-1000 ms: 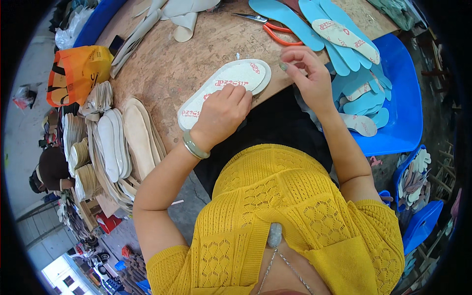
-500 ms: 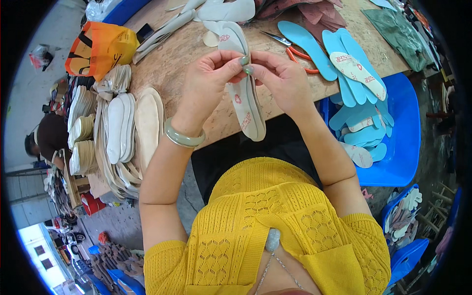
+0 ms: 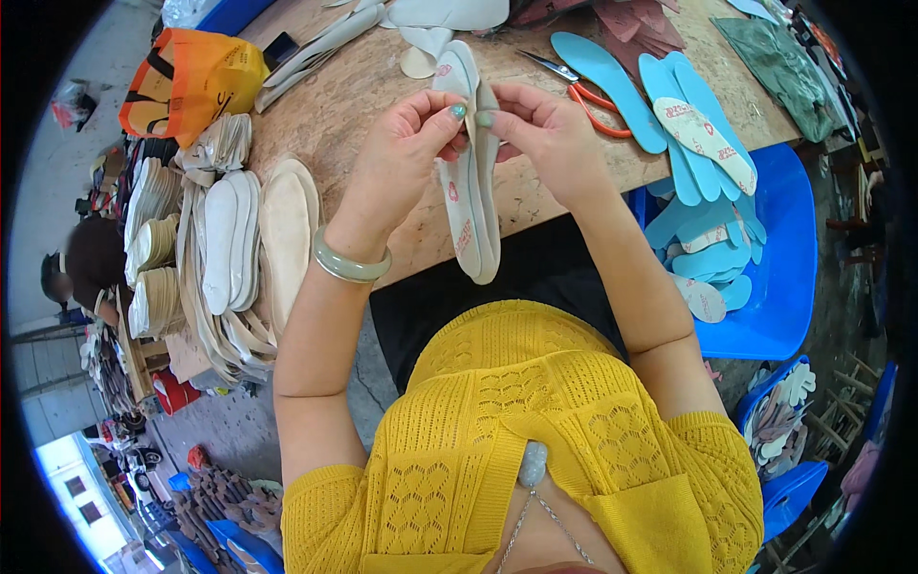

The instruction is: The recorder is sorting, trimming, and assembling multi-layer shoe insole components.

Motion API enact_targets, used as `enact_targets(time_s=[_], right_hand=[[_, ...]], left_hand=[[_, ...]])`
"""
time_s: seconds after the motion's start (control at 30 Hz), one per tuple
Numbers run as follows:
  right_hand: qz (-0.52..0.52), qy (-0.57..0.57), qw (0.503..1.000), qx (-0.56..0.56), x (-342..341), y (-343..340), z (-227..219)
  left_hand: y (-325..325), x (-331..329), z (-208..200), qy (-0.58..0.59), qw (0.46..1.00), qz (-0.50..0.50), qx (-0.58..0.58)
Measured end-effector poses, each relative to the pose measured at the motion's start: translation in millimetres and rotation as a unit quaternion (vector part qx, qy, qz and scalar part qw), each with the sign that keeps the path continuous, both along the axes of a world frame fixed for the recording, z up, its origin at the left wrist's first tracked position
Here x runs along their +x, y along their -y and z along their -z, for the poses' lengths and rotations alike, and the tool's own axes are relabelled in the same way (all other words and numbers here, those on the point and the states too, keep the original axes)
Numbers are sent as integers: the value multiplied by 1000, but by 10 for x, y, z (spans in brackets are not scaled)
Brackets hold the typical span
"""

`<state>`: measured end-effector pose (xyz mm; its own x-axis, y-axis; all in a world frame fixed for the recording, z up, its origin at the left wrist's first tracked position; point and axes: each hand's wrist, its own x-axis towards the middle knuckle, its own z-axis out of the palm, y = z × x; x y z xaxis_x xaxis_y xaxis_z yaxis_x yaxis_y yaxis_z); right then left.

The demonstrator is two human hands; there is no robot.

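Observation:
Between my two hands, above the near edge of the workbench, hangs a pale insole [image 3: 463, 215] with red print, its length pointing toward me. It looks layered, with a beige strip standing apart along its right side. My left hand [image 3: 413, 134] pinches its left edge between thumb and fingers. On the opposite side my right hand [image 3: 540, 134] pinches the beige layer's edge. The fingertips behind the insole are partly hidden. Right of my hands lie a blue insole [image 3: 612, 91] and scissors [image 3: 583, 88] with red-orange handles.
Stacked cream insoles [image 3: 287, 239] and white insoles [image 3: 229, 244] cover the bench's left end, by an orange bag [image 3: 191, 86]. A blue bin [image 3: 789, 258] holding blue insoles stands at the right. Pale sheets [image 3: 449, 13] lie at the back. Another person [image 3: 96, 260] is at far left.
The insole's layers have spread apart at the right side, with my hands slightly farther from each other. Its near end has swung a little to the left.

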<state>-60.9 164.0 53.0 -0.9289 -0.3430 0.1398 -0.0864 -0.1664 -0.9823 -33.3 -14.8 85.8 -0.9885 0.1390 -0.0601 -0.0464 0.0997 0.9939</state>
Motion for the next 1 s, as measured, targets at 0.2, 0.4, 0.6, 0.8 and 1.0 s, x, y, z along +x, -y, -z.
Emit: enact_targets(time_s=[0.2,0.4,0.6,0.8,1.0], right_hand=[[41,110,986,-119,-87,26,240],[105,68,990,-60,75,-272,550],[253,-307,819,414,90,-605,443],[12,-23,997,73,316,381,-21],[-7,59,992,-112,142,380,251]], left_hand=[[617,103,213,67,946,-99,302],[1388,294,541,62,844,-58,530],[1210,391,334,43,895,-173,408],[330,459,177,19,880,-197,431],[168,460,320,65,856,-117,499]])
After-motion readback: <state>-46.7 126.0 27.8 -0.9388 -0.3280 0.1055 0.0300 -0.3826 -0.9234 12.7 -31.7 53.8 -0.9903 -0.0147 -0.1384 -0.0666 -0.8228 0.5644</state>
